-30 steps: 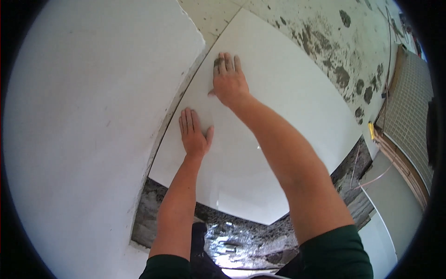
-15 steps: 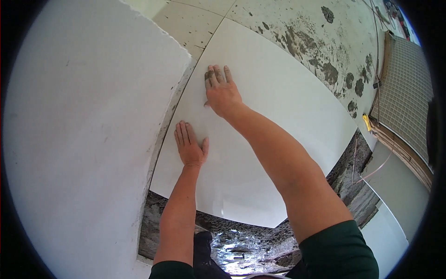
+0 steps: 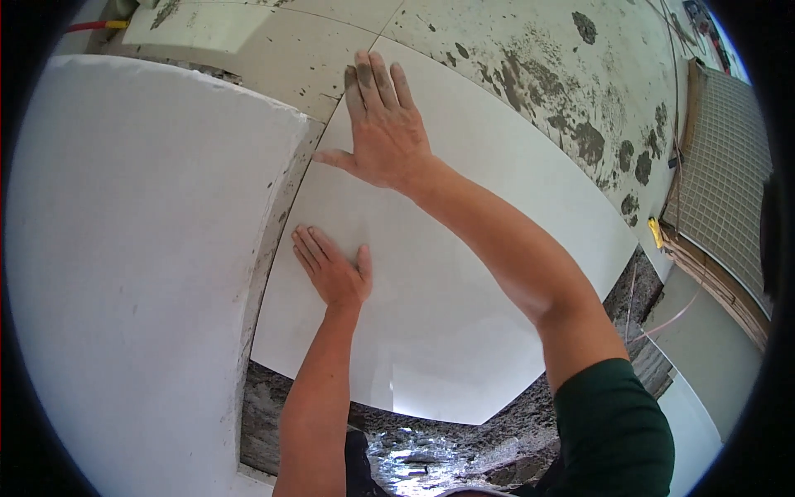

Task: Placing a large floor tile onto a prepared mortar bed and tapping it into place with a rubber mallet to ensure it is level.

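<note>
No pkgs, labels, signs or screens anywhere in view.

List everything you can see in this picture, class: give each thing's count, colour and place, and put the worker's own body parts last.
Glossy floor tile: one, white, centre, under both hands.
Laid tile: one, white, left, beside the glossy tile across a narrow joint.
Older floor tiles: several, cream, top, spattered with grey mortar.
Mortar bed: one patch, wet grey, bottom centre, exposed below the glossy tile.
Mesh panel: one, pale grey, right edge.
Small yellow object: one, right, beside the panel; kind unclear.
Left hand: one, flat on the glossy tile near its left edge.
Right hand: one, flat near the tile's top corner, fingertips grey-smeared.
</note>
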Demonstrator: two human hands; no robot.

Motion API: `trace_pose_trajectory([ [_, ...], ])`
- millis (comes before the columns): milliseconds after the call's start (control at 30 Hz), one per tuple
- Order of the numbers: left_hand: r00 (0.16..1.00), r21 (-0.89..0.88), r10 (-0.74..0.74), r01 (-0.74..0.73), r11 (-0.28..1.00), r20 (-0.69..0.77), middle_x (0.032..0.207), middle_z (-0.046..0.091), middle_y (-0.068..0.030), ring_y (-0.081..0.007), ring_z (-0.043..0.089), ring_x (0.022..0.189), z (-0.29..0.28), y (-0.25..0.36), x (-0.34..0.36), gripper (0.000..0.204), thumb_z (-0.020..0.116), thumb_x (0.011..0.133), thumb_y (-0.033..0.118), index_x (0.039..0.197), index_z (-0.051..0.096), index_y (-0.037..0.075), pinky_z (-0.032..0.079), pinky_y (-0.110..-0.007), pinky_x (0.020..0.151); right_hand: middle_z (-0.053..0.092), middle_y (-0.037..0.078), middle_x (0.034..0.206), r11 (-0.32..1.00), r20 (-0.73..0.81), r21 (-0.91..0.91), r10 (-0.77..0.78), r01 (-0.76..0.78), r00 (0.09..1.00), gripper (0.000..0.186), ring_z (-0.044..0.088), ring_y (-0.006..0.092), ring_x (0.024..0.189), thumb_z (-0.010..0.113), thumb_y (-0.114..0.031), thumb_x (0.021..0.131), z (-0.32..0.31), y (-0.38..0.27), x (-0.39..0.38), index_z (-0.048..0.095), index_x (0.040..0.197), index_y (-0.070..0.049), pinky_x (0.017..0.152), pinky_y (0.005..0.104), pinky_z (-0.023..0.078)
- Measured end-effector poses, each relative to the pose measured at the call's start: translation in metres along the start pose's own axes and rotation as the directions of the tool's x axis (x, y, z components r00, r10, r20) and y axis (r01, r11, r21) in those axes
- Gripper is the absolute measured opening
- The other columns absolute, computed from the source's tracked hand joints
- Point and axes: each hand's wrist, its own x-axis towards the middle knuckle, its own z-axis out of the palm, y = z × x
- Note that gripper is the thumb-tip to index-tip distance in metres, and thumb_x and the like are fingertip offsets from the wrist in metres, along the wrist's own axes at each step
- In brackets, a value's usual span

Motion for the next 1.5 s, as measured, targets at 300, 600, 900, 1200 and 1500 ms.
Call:
trace_pose_trajectory([
  [300,0.999,-0.052,-0.018,0.02,0.998,0.028,0.162,0.015,-0.0396,-0.0548,0.01,0.153,0.003,-0.003,-0.003,0.1,0.059,0.094,0.051,0.153,0.018,-0.019,0.009,-0.061,0.126,0.02,0.027,0.168,0.996,0.304,-0.059,0.086,-0.072,0.949,0.119,0.01,0.039,0.159,0.046,-0.083,0.088,0.038,-0.011,-0.02,0.022,0.159,0.008,0.128,0.054,0.006],
  [600,0.999,-0.017,0.013,-0.013,1.0,-0.041,0.162,0.019,-0.0386,-0.0514,0.015,0.154,0.004,-0.009,0.001,0.097,0.056,0.096,0.055,0.152,0.024,-0.017,0.013,-0.059,0.126,0.018,0.023,0.17,0.999,0.218,-0.033,0.029,-0.022,0.976,0.116,0.007,0.0357,0.16,0.047,-0.081,0.088,0.058,-0.034,-0.045,0.021,0.161,0.004,0.129,0.0537,0.003],
  [900,0.986,-0.046,0.164,-0.164,0.985,-0.008,0.162,0.024,-0.0348,-0.0517,0.021,0.152,-0.015,-0.122,-0.118,0.097,0.054,0.096,0.057,0.155,0.023,-0.013,0.017,-0.06,0.125,0.02,0.025,0.169,0.987,0.226,-0.13,0.117,-0.089,0.967,0.117,0.007,0.0362,0.16,0.048,-0.083,0.087,0.044,-0.085,-0.056,0.026,0.16,0.006,0.127,0.0578,0.002],
  [1200,0.99,-0.055,0.143,-0.143,0.988,-0.014,0.164,0.022,-0.0333,-0.0483,0.019,0.154,-0.009,-0.116,-0.119,0.095,0.056,0.096,0.054,0.155,0.023,-0.013,0.015,-0.058,0.127,0.02,0.028,0.168,0.997,0.289,-0.009,-0.071,0.077,0.955,0.118,0.011,0.0391,0.159,0.05,-0.081,0.088,0.07,-0.158,-0.113,0.025,0.158,0.009,0.127,0.0575,0.004],
  [1500,0.987,-0.096,0.151,-0.156,0.983,-0.054,0.165,0.02,-0.0319,-0.0447,0.015,0.156,-0.008,-0.11,-0.105,0.097,0.06,0.095,0.053,0.156,0.022,-0.012,0.012,-0.055,0.129,0.018,0.029,0.168,0.988,0.114,-0.125,0.109,-0.095,0.987,0.122,0.008,0.0404,0.159,0.053,-0.081,0.087,0.065,-0.11,-0.11,0.018,0.159,0.012,0.128,0.0546,0.002],
])
